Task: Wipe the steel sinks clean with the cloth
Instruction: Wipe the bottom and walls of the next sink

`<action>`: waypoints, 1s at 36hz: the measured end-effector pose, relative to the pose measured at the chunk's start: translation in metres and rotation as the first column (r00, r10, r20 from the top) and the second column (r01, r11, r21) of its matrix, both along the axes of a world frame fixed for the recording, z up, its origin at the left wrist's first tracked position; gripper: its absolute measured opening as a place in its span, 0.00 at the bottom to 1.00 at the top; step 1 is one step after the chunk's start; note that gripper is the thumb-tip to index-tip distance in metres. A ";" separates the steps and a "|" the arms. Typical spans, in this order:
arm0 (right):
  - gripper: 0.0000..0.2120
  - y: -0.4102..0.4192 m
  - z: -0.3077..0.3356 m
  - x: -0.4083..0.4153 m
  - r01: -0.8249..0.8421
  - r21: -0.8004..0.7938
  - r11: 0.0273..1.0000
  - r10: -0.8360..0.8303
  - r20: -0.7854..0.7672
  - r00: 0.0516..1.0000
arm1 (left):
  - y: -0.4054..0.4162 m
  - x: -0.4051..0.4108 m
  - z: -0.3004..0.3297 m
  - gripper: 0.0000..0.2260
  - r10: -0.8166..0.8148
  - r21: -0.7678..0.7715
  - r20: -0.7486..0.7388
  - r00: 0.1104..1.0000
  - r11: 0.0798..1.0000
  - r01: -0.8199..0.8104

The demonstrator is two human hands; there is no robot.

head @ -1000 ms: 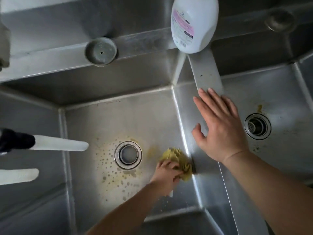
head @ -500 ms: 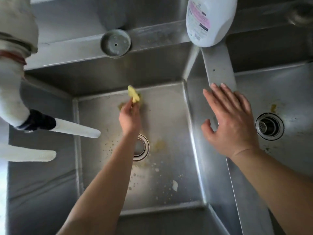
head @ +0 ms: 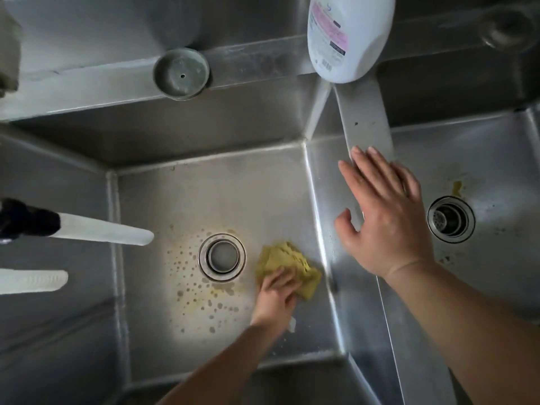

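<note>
Your left hand [head: 276, 296] is down on the floor of the left sink [head: 163, 197], fingers curled over the near edge of the yellow cloth [head: 285, 263] and pressing it flat against the steel; the cloth bunches out just beyond your fingertips. Just left of that hand sits the drain [head: 222, 256], ringed by yellowish spots [head: 193, 287]. Your right hand [head: 382, 217] lies flat, fingers straight and together, thumb spread, palm resting on the divider [head: 366, 121] between the two basins and holding nothing. To the right of it is the right sink [head: 496, 159] with its own drain [head: 450, 220] and a yellow smear [head: 456, 188]. Beyond your right fingertips, a white bottle [head: 349, 36] stands on the back ledge.
</note>
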State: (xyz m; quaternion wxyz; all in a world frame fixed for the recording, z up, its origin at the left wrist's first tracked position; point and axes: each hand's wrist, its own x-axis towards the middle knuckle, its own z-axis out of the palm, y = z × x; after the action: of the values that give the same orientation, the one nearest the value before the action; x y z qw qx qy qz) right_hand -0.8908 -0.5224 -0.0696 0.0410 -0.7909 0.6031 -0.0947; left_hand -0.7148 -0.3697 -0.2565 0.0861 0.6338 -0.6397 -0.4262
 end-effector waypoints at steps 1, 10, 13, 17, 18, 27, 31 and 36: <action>0.31 0.000 0.000 0.000 0.001 0.001 1.000 -0.001 -0.001 1.000 | 0.009 -0.002 0.006 0.16 0.011 0.067 -0.032 0.999 0.998 -0.009; 0.32 0.000 0.000 -0.001 0.009 0.002 1.000 -0.009 -0.002 1.000 | -0.093 0.002 0.056 0.07 0.866 0.389 -0.302 0.397 0.493 -0.778; 0.32 0.000 -0.001 -0.001 0.018 0.010 1.000 -0.017 -0.008 1.000 | -0.160 0.001 0.072 0.07 0.813 0.241 -0.403 0.420 0.537 -0.808; 0.33 0.000 -0.002 -0.001 0.023 0.032 0.999 -0.023 -0.016 1.000 | -0.240 -0.007 0.053 0.14 0.628 -0.007 -0.287 0.724 0.754 -0.657; 0.33 0.000 -0.001 -0.001 0.026 0.038 0.999 -0.025 -0.022 0.999 | -0.254 -0.011 0.044 0.14 0.551 -0.041 -0.225 0.804 0.819 -0.572; 0.33 -0.001 0.000 -0.002 0.042 0.063 0.997 -0.039 -0.041 0.998 | -0.273 -0.043 0.011 0.14 0.194 0.016 0.149 0.970 0.980 -0.199; 0.33 0.001 -0.001 -0.002 0.047 0.057 0.997 -0.044 -0.052 0.998 | -0.245 -0.039 0.001 0.12 0.137 0.063 0.102 0.985 0.988 -0.144; 0.34 0.001 -0.002 -0.002 0.046 0.031 0.998 -0.044 -0.044 0.998 | -0.177 -0.029 -0.003 0.16 -0.137 0.025 0.183 0.974 0.991 0.134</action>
State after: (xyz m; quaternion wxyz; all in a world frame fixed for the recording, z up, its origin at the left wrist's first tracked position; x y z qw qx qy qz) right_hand -0.8926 -0.5214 -0.0712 0.0386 -0.7782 0.6231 -0.0685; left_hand -0.7437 -0.5463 -0.2591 -0.0066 0.6259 -0.6840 -0.3746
